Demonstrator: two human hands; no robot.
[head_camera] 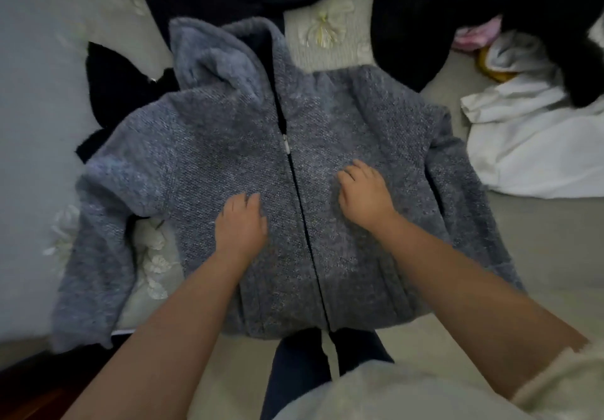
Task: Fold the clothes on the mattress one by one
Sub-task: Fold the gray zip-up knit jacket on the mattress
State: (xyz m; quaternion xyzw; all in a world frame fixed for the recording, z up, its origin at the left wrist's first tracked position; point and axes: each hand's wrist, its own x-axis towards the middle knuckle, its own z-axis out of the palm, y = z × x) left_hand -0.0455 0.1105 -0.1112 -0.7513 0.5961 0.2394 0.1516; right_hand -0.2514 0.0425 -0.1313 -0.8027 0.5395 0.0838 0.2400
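Hands are laid flat on a fuzzy grey jacket [228, 145], which is spread front-up on the mattress [539, 240]. The left hand [240, 227] is pressed on the cloth just left of the dark zipper [295, 191], and the right hand [364, 194] is pressed just right of it. Nothing is gripped; the fingers of both hands are slightly bent and rested on the fabric. The zipper line is seen between the two hands, closed up to a small white pull beyond the fingertips.

The collar is found farther out past the hands. One sleeve is spread out and down to the left of the left hand, and the other is tucked along the body to the right of the right hand. The bottom hem is found near the wrists, at the near edge of the mattress.

Dark clothes [425, 21] are piled beyond the collar. White cloth [529, 145] is heaped well to the right of the right hand. Bare mattress is seen on the right, near the right forearm.
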